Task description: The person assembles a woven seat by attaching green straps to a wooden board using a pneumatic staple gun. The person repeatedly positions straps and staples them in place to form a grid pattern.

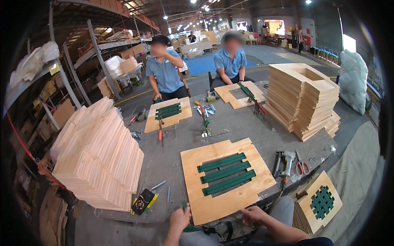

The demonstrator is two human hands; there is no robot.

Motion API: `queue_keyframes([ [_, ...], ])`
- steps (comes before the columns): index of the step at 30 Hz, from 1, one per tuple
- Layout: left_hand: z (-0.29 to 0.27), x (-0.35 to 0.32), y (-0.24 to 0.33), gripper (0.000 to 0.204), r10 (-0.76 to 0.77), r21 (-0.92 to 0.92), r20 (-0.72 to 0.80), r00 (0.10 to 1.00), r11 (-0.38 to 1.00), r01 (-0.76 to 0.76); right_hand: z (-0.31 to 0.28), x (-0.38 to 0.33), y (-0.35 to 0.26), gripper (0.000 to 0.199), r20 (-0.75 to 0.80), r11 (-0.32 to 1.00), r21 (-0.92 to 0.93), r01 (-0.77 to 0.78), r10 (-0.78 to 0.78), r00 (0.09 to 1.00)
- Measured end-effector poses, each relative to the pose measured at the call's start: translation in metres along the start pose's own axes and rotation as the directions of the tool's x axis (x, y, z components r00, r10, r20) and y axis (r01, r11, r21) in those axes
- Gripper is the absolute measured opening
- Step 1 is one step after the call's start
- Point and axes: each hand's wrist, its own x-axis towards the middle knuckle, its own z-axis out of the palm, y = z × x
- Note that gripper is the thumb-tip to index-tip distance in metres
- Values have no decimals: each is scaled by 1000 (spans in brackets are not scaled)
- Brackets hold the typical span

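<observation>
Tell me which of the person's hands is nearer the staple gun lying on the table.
Right. The right hand rests at the plywood panel's near edge, just below-left of the staple gun. The left hand grips green webbing at the panel's left corner, farther away.

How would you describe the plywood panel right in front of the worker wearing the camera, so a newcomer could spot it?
On the grey worktable, look at the near edge, just above the person's two hands. The plywood panel lies flat there with three dark green straps across its opening. The other panels on the table lie at the far side, by two seated people.
</observation>
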Motion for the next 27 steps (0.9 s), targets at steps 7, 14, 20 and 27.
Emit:
queue_keyframes([
  [7, -7, 117, 38, 42, 640, 226, -125, 758, 762, -606, -22, 29, -137, 33, 149, 858, -247, 451, -426, 892],
  [14, 52, 166, 34, 50, 665, 637, 127, 736, 514, -574, -38, 141, -339, 35, 6, 310, -733, 605, -887, 462],
  [20, 49, 168, 36, 57, 696, 550, 133, 705, 540, -637, -35, 297, -503, 66, 119, -9, -808, 589, -982, 149],
  [27, 41, 173, 42, 63, 663, 498, 169, 729, 581, -644, -33, 422, -581, 85, -33, 278, -876, 394, -849, 528],
])
